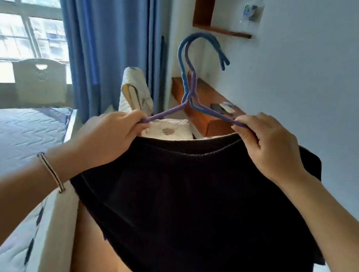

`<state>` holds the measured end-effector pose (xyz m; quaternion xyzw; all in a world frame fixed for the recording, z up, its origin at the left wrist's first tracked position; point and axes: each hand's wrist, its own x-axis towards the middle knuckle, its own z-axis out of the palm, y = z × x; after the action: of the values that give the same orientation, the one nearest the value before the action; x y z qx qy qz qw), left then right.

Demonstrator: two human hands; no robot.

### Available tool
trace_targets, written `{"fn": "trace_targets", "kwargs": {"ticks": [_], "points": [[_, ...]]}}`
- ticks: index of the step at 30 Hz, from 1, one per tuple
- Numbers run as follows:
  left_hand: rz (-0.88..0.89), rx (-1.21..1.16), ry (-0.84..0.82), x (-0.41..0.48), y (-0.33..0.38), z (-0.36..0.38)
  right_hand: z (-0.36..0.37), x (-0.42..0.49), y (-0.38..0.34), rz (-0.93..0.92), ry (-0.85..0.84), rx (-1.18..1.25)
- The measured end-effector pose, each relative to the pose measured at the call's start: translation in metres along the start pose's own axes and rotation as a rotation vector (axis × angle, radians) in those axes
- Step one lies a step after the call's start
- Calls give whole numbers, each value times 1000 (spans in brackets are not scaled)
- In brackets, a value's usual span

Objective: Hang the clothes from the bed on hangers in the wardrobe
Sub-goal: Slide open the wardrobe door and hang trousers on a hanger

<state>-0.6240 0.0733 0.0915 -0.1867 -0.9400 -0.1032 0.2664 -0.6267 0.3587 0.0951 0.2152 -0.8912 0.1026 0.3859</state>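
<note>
Black limp garment (188, 194) under blue-purple hangers (189, 84)

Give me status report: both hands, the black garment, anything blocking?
Left hand pinches left end of the hangers, right hand grips the right end. Black garment hangs from both hands. Two hangers held together; wardrobe not in view.
</note>
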Motion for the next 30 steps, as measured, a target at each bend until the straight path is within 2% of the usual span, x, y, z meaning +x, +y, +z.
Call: {"fn": "trace_targets", "kwargs": {"ticks": [7,12,15,19,21,25,30], "points": [[-205,-6,114,22,-108,9,119,104,-17,-253,73,118],[-391,-138,164,62,-192,3,205,203,-41,-301,106,239],[-535,-229,101,70,-242,1,254,251,-64,-300,77,340],[-729,-132,-42,65,-305,12,326,302,-89,-300,24,490],[-834,-90,-50,65,-327,19,362,328,-99,-338,14,552],[-925,53,159,83,-371,43,428,388,-119,-402,-70,650],[-1056,216,453,132,-436,58,508,492,-145,-423,-333,911]]}}
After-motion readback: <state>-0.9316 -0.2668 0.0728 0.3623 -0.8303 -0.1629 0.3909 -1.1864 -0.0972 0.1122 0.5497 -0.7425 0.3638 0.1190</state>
